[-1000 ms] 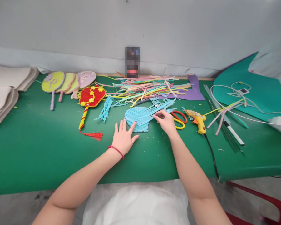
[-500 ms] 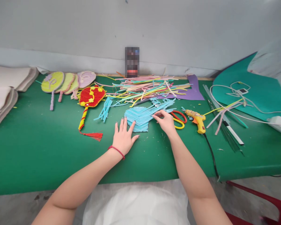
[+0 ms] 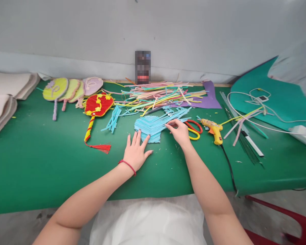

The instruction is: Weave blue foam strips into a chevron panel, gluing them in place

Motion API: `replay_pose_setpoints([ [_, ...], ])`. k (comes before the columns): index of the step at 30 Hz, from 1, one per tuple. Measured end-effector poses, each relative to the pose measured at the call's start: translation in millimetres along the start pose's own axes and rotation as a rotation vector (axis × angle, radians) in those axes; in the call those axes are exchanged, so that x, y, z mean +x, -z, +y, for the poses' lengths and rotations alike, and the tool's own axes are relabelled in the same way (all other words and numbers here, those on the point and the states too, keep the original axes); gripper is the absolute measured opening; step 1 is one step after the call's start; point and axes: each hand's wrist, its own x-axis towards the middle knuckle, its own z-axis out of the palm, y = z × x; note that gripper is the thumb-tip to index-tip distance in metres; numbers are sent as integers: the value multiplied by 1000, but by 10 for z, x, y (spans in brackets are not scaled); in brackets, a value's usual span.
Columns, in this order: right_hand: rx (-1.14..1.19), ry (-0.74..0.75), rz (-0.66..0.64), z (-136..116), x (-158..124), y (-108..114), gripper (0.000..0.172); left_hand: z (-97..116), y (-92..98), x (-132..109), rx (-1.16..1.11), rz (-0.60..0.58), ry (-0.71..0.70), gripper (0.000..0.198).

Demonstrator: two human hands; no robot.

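Note:
A light-blue panel of pipe cleaners [image 3: 151, 126] laid side by side in a V pattern lies flat on the table. Several of its strips reach out loose to the upper right. My left hand [image 3: 137, 153] rests open, fingers spread, with the fingertips on the panel's lower left edge. At the right edge, my right hand [image 3: 179, 132] pinches the end of a blue pipe cleaner between thumb and forefinger. Scissors [image 3: 195, 134] with red and yellow handles lie just beyond that hand, their blades hidden under the strips.
A bundle of coloured pipe cleaners [image 3: 158, 97] lies behind the panel. To the left are a red fan [image 3: 99, 104] with a tassel and several pastel fans [image 3: 55, 89]. A yellow glue gun [image 3: 214, 131], its cord trailing forward, and a teal sheet [image 3: 283, 98] are on the right.
My left hand has slid slightly down and right along the panel's edge, its fingers still spread. My right hand keeps its pinch in nearly the same place.

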Motion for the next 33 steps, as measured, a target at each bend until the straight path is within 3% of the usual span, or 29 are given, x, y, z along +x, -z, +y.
replay_pose_setpoints([
  [7,-16,-33,2,17,-1,-16,36,6,-30,2,12,18,-2,67],
  [14,-126,49,10,53,17,-10,24,9,-29,14,-3,26,-2,66],
  [33,-317,136,-36,94,2,-12,15,7,7,42,-39,26,-30,58],
])
